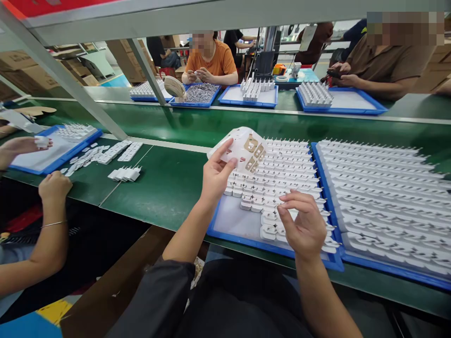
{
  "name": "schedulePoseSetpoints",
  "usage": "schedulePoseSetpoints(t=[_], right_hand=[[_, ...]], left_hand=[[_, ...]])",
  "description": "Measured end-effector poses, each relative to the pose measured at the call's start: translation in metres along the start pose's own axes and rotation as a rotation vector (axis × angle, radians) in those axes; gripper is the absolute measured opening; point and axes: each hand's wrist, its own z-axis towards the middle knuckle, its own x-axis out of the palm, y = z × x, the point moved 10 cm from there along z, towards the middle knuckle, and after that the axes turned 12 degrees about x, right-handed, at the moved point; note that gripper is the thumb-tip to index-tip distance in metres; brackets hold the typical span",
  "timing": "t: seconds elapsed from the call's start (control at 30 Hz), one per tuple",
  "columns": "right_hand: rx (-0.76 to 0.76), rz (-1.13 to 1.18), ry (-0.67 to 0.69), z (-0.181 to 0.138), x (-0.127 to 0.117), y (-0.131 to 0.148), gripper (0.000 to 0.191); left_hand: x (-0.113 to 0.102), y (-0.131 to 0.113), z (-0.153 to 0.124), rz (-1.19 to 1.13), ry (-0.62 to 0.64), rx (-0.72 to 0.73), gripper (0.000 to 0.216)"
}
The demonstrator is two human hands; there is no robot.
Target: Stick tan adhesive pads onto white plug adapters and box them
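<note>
My left hand [215,172] is closed on a white sheet [238,148] that carries several small tan labels, raised over the near blue tray [229,230]. That tray holds rows of white plastic plug parts [282,173]. My right hand [305,224] hovers low over the front rows of these parts, fingers curled and pinched together. What the fingers hold, if anything, I cannot make out.
A second blue tray [387,272] full of white parts lies to the right. A green conveyor belt [169,183] carries loose white parts [124,173]. A co-worker's hands [54,185] work at the left by another tray [52,162]. People sit across the belt with more trays [248,100].
</note>
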Motion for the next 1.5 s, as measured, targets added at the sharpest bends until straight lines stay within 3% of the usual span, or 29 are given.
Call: schedulePoseSetpoints(t=[0.07, 0.17, 0.3, 0.4, 0.47, 0.67, 0.77, 0.87, 0.93, 1.03, 1.13, 1.3, 1.4, 1.5], right_hand=[[0.068, 0.033, -0.013, 0.0, -0.004, -0.012, 0.014], [0.127, 0.047, 0.016, 0.0, -0.003, -0.025, 0.014], [0.154, 0.039, 0.066, -0.003, 0.0, -0.032, 0.015], [0.176, 0.024, 0.082, -0.004, 0.002, -0.035, 0.013], [0.183, 0.008, 0.096, -0.004, 0.005, -0.035, 0.012], [0.13, -0.039, 0.116, -0.002, 0.009, -0.025, 0.015], [0.112, -0.037, 0.114, -0.002, 0.008, -0.022, 0.018], [0.121, -0.035, 0.117, -0.002, 0.007, -0.022, 0.018], [0.131, -0.032, 0.114, -0.003, 0.006, -0.022, 0.019], [0.138, -0.026, 0.112, -0.003, 0.006, -0.021, 0.019], [0.142, -0.017, 0.119, -0.005, 0.005, -0.02, 0.018], [0.247, 0.083, 0.173, -0.013, 0.013, -0.027, 0.013], [0.377, 0.269, 0.277, -0.022, 0.033, -0.027, 0.005], [0.469, 0.454, 0.394, -0.032, 0.055, -0.02, 0.002]], left_hand=[[0.013, 0.008, 0.007, 0.017, 0.064, -0.002, 0.059], [0.021, 0.041, 0.005, 0.125, 0.172, -0.083, 0.066], [0.017, 0.071, -0.009, 0.514, 0.406, -0.158, 0.067], [0.012, 0.051, -0.013, 0.771, 0.506, -0.033, 0.063], [0.009, 0.036, -0.014, 0.819, 0.548, -0.002, 0.057], [-0.003, 0.03, -0.038, 0.829, 0.705, -0.166, 0.038], [0.01, 0.029, -0.065, 0.889, 0.817, -0.032, 0.032], [0.027, 0.029, -0.091, 0.999, 0.886, 0.199, 0.037], [0.034, 0.035, -0.103, 1.023, 0.91, 0.266, 0.038], [0.034, 0.043, -0.11, 0.989, 0.892, 0.249, 0.022], [0.016, 0.049, -0.109, 0.862, 0.797, 0.091, 0.013], [-0.03, 0.049, -0.114, 0.264, 0.339, -0.297, 0.042], [-0.029, 0.048, -0.132, -0.075, 0.175, -0.435, 0.063], [-0.021, 0.051, -0.15, -0.195, 0.106, -0.517, 0.061]])
